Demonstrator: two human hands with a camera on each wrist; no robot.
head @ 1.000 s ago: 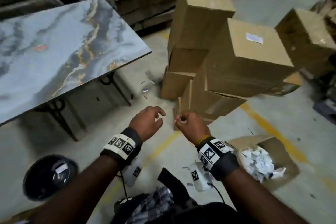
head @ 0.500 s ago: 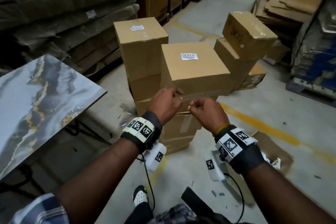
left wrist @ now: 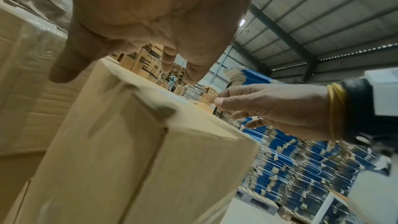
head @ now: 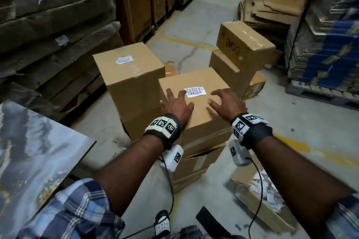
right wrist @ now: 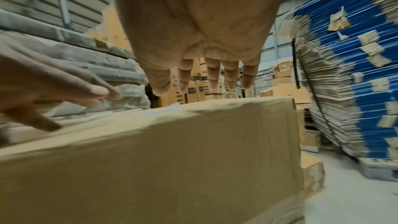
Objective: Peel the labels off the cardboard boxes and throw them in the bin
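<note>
Hands first: your left hand [head: 177,105] lies spread and released on the front cardboard box [head: 202,114], fingertips just beside its barcode label [head: 195,91]. Your right hand [head: 228,104] hovers over the same top, fingers loose and holding nothing. Only the head view shows the label's print, the second labelled box [head: 134,75] behind to the left, and the paper-filled carton [head: 258,196] by your right arm. The right wrist view adds blue stacked sheets [right wrist: 355,67].
</note>
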